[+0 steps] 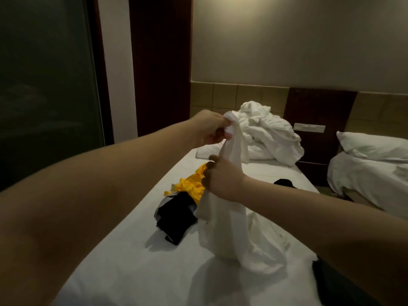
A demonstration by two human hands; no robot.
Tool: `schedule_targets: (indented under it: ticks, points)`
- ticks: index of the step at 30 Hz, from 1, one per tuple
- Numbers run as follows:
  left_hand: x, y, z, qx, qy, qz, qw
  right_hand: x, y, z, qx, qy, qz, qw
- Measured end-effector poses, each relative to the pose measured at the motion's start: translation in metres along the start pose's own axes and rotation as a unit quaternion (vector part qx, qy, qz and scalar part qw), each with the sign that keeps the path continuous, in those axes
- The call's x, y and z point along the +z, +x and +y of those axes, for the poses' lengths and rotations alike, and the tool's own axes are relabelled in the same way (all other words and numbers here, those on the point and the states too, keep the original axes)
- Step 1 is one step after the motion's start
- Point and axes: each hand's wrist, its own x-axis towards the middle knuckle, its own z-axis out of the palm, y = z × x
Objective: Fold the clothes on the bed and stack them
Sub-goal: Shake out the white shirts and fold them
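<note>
A white garment (227,221) hangs above the bed (123,268), its lower part bunched on the sheet. My left hand (209,127) pinches its top end, raised over the middle of the bed. Lower down, my right hand (223,180) grips the same garment around its middle. Behind the white cloth lie a crumpled yellow garment (189,186) and a black garment (176,219), loose on the sheet to the left. A small black piece of clothing (284,183) sits near the bed's right edge.
A heap of white bedding (269,135) fills the head of the bed. A second bed with a pillow (373,146) stands to the right across a narrow gap. Dark fabric (335,281) lies at the lower right. A dark glass panel (44,85) is on the left.
</note>
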Motion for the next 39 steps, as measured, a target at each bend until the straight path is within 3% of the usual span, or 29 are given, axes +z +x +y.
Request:
schedule_targets:
  ticks: [4, 7, 13, 15, 18, 22, 26, 31, 36, 39]
  points:
    - [-0.014, -0.041, -0.001, 0.043, 0.002, -0.055, 0.998, -0.059, -0.010, -0.010, 0.136, 0.101, 0.005, 0.986]
    - [-0.019, -0.084, -0.012, 0.035, -0.025, -0.044, 0.998, -0.096, -0.029, -0.006, 0.276, 0.213, 0.003, 0.937]
    - [-0.016, -0.177, -0.025, 0.051, 0.032, -0.148, 0.987, -0.193, -0.083, -0.008, 0.407, 0.275, 0.097, 0.866]
    - [-0.009, -0.203, -0.014, 0.081, 0.029, -0.116, 0.989, -0.231, -0.099, -0.013, 0.435, 0.285, 0.129, 0.844]
    - [-0.002, -0.228, 0.008, 0.140, -0.001, -0.015, 0.990, -0.267, -0.118, -0.010, 0.459, 0.277, 0.162, 0.829]
    - [-0.007, -0.229, 0.032, 0.162, -0.017, 0.047, 0.985, -0.281, -0.134, 0.003, 0.478, 0.266, 0.162, 0.821]
    - [-0.009, -0.217, 0.061, 0.180, 0.011, 0.039, 0.983, -0.281, -0.146, 0.021, 0.483, 0.306, 0.146, 0.807]
    - [0.002, -0.219, 0.100, 0.203, 0.127, -0.002, 0.971, -0.303, -0.159, 0.019, 0.358, 0.431, 0.040, 0.827]
    - [-0.001, -0.245, 0.119, 0.209, 0.159, 0.014, 0.965, -0.329, -0.170, 0.017, 0.370, 0.586, 0.080, 0.717]
    - [-0.003, -0.258, 0.131, 0.228, 0.202, 0.019, 0.952, -0.343, -0.174, 0.017, 0.383, 0.575, 0.090, 0.718]
